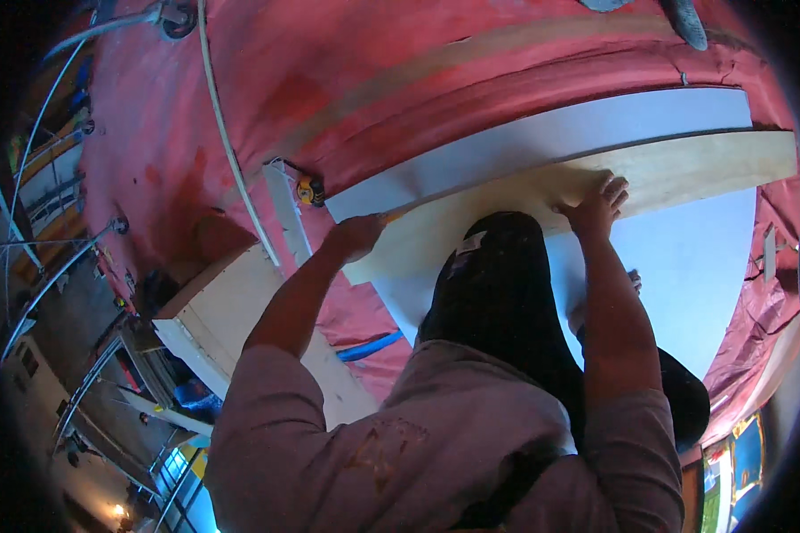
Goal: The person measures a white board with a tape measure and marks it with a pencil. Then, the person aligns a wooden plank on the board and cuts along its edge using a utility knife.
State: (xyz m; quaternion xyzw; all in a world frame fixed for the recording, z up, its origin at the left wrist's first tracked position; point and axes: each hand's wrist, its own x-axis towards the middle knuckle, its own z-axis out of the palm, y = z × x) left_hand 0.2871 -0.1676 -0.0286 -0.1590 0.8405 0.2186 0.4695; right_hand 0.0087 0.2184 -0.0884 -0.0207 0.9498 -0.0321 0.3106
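Observation:
A long pale plywood board (684, 164) lies across a larger white panel (684, 266) on red floor sheeting. My right hand (596, 209) rests on the board with its fingers spread, pressing near its middle. At the board's left end my left hand (356, 236) is closed around a thin orange stick that looks like a pencil (395, 216); its tip meets the board's far edge. My dark-trousered knee (507, 235) is over the board's near edge. White panel surface shows on both sides of the board.
Beyond my left hand are a yellow and black tape measure (310, 190) and a narrow white strip (288, 209). A pale box-like piece (231, 306) stands at the left, near a blue tube (369, 346). A long cable (218, 107) crosses the red sheeting (329, 71).

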